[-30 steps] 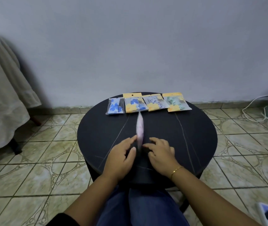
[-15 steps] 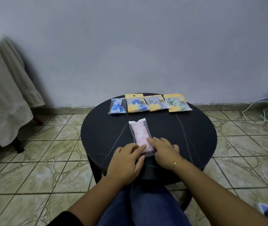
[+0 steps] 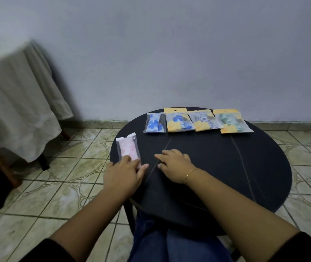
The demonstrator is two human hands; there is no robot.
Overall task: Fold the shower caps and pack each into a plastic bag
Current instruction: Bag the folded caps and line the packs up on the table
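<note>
A person's left hand lies on the near end of a clear plastic bag holding a folded pink shower cap, its fingers laid over the bag and thumb stretched out to the right; whether the fingers press flat or pinch the bag cannot be told. The right hand rests beside it, palm down on the round black table, fingers loosely spread and holding nothing, a thin gold bracelet on the wrist. The two hands sit near each other but apart. The pink packet lies at the table's left edge, its far end pointing away from the person. Along the table's far edge four more packed bags lie side by side in a row, with blue, grey and green printed caps inside, three on yellow cards. A pale cloth drapes over furniture at left, above a tiled floor.
</note>
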